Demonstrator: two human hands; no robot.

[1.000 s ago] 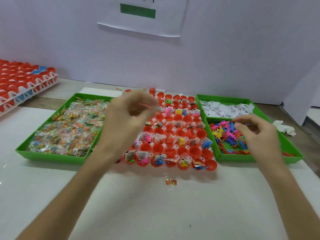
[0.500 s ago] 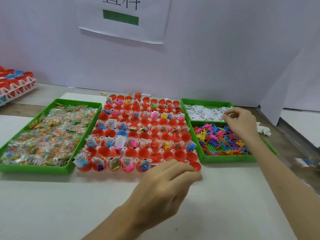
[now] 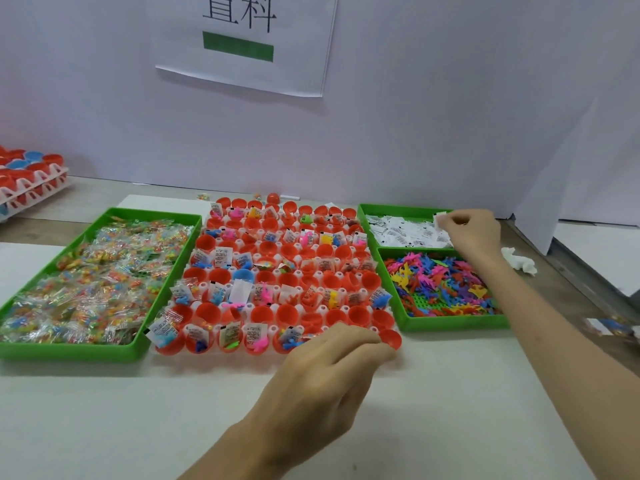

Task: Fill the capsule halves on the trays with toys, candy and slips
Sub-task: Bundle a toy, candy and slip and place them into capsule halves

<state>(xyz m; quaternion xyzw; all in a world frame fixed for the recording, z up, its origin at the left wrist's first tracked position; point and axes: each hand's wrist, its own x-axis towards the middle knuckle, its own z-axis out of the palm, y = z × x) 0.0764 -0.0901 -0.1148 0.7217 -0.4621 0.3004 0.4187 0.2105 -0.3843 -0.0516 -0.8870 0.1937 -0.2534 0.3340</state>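
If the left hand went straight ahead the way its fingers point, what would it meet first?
Probably the red capsule half at the near right corner of the capsule tray, just past the fingertips of the left hand; the hand's height above it is unclear.

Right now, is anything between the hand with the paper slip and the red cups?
Nothing tall. The right hand pinches a slip over the slip tray; only its low green wall separates it from the capsule halves. The left hand covers some near ones.

Glossy plastic capsule halves [image 3: 287,251]; crinkly clear candy wrappers [image 3: 93,271]; paper slips [image 3: 405,232]; tabletop [image 3: 138,427] probably matt.
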